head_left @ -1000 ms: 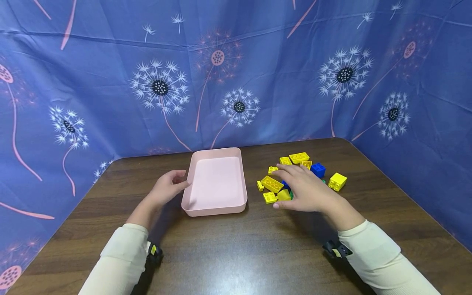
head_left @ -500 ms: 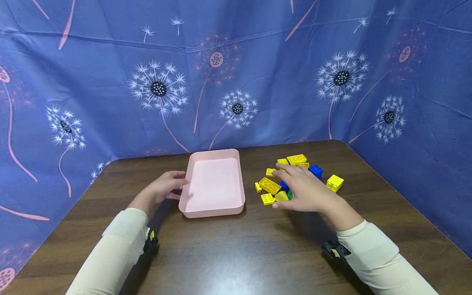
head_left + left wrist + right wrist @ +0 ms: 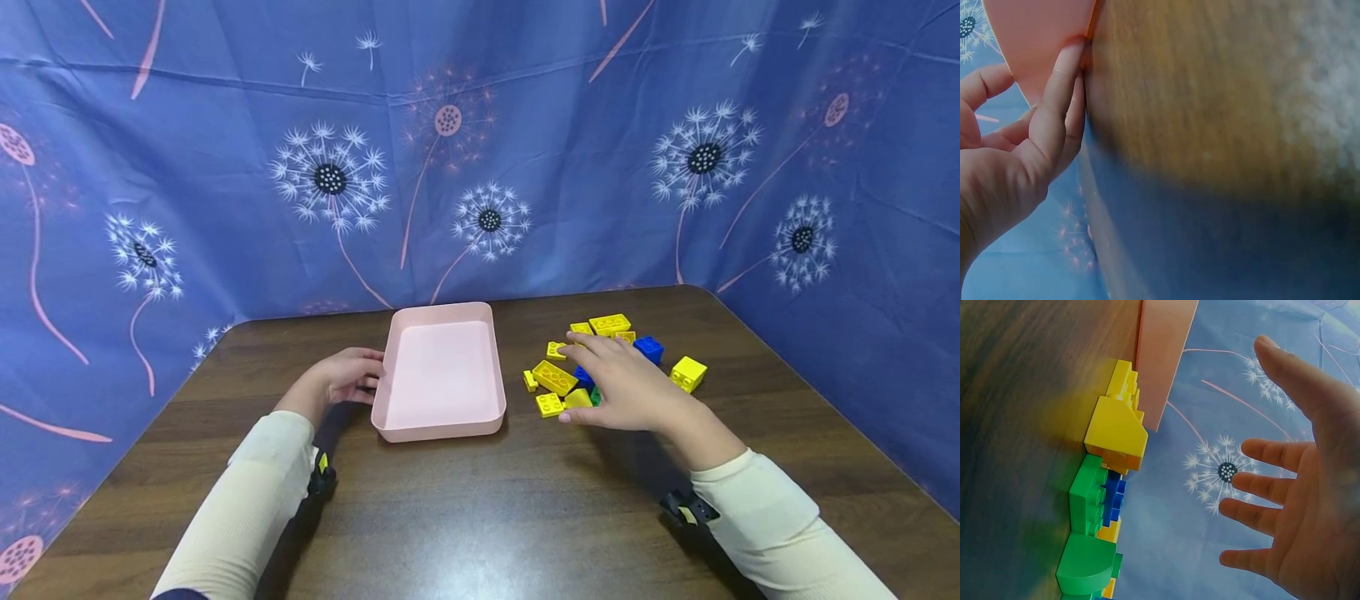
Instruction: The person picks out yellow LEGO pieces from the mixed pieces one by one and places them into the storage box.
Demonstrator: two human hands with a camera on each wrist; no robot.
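A shallow pink tray point(image 3: 442, 432) stands mid-table. My left hand point(image 3: 343, 379) is at its left side, and in the left wrist view its fingers point(image 3: 1047, 128) reach to the outer wall and lower edge, with one fingertip at the rim. My right hand point(image 3: 626, 387) hovers over a pile of toy building bricks, fingers spread and nothing held. Beneath and around it lie yellow bricks point(image 3: 555, 377), blue bricks point(image 3: 648, 349) and green ones, partly hidden. The right wrist view shows a yellow sloped brick point(image 3: 1116, 428) and a green rounded brick point(image 3: 1088, 562) below the open palm.
A yellow brick point(image 3: 687, 374) lies apart at the right of the pile. The brown wooden table point(image 3: 450, 517) runs back to a blue dandelion-print cloth point(image 3: 570, 167) hanging behind and at both sides.
My left hand's fingers have shifted from over the tray's left rim to against its outer side. My right hand stays over the bricks, nearly still. The tray stays about where it was.
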